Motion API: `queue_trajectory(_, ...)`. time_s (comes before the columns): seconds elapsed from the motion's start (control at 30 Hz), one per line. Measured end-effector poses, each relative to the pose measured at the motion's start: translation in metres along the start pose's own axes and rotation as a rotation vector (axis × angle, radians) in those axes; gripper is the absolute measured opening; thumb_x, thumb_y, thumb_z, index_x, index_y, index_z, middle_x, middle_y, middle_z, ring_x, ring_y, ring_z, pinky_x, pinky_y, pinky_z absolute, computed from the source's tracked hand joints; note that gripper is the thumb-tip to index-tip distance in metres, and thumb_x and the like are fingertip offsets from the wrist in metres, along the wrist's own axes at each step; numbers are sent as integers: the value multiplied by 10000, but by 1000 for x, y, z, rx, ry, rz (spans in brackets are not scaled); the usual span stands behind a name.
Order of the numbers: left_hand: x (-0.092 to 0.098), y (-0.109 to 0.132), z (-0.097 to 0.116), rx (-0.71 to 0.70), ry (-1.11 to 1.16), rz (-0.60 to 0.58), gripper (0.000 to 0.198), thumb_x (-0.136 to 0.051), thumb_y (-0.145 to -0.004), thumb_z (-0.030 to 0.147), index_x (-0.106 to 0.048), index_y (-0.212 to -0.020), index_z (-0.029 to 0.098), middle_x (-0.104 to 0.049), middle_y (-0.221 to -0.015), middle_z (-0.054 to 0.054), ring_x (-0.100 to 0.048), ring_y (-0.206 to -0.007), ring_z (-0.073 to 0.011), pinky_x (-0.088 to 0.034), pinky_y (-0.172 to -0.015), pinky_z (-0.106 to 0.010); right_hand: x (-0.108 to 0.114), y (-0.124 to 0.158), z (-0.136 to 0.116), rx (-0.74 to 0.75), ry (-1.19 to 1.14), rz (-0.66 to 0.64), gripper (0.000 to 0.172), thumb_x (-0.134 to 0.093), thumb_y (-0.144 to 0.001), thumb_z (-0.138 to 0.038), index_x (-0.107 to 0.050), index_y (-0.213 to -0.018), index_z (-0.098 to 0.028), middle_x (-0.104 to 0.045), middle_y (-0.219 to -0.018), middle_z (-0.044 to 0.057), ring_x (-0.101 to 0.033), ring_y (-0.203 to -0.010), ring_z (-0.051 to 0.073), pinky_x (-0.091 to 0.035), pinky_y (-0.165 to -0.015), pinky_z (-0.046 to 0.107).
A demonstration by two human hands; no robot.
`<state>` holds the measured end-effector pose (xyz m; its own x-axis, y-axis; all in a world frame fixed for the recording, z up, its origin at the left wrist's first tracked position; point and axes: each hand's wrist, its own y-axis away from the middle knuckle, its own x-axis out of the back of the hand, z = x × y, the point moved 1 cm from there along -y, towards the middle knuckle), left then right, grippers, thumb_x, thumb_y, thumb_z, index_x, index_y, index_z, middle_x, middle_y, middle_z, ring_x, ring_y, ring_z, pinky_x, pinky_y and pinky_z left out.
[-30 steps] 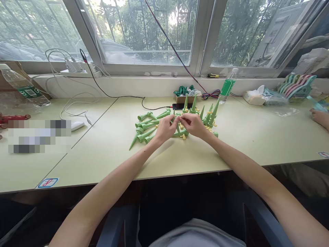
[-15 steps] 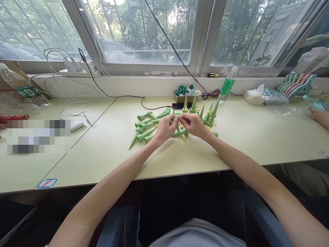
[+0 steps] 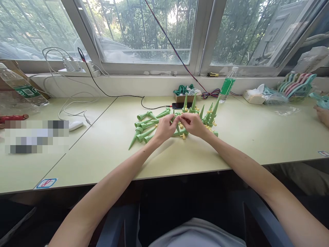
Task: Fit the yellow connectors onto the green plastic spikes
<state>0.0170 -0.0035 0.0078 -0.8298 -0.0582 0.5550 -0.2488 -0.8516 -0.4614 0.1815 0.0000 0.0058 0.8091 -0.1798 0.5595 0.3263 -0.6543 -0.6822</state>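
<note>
Both grips pinching together over a scatter of green spikes

Left hand (image 3: 166,128): my grip is narrowing to thumb and fingers around a green spike (image 3: 178,129), which is pointing downward between my two hands, just above the desk (image 3: 180,159). Its upper part is hiding partly behind my fingers.

Right hand (image 3: 193,124): my grip is also narrow, fingertips pinching and meeting those of the left near the top of the spike. Whatever may be sitting between them is hidden; I cannot tell.

Around the work: lying green spikes (image 3: 144,134) are spreading out at my left, most of them showing open, collared ends. Upright green spikes (image 3: 193,105) are standing behind and beside my right hand, points up, some leaning. Small yellow fittings (image 3: 183,136) are showing among them, one just below the right hand.

Further back: a dark phone (image 3: 177,106) is lying flat with a cable running to it, and a small cardboard box (image 3: 189,99) is standing just behind, holding green and silvery wrapping. A bottle with a green label (image 3: 227,86) is standing to the right of the box. At the far right, another person's hand (image 3: 323,115) is holding something light blue, well apart from mine.
</note>
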Motion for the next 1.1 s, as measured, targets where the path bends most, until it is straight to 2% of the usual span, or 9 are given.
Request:
queue_trajectory(0.53, 0, 0, 1, -9, -26, 1, 388, -484, -962, 452, -413, -668, 209, -457, -547, 21, -527, -547, -149, -349, -533, -269, 1, 0, -1, -7, -10, -14, 379, -496, -969, -277, -348, -628, -201, -349, -559, -43, -286, -539, 97, -249, -542, 277)
queue_trajectory(0.87, 0, 0, 1, -23, -29, 4, 385, -481, -961, 448, -412, -667, 210, -453, -549, 19, -515, -550, -149, -345, -540, -270, 1, 0, -3, -26, -14, -26, 388, -479, -976, -323, -356, -629, -203, -354, -558, -38, -288, -547, 104, -255, -544, 280)
queue_trajectory(1.1, -1, 0, 0, -25, -31, 3, 391, -485, -959, 448, -373, -669, 211, -432, -565, 21, -516, -558, -149, -328, -535, -268, 1, 0, -2, -18, -28, -23, 375, -492, -963, -280, -348, -625, -202, -344, -561, -42, -280, -541, 98, -246, -535, 277)
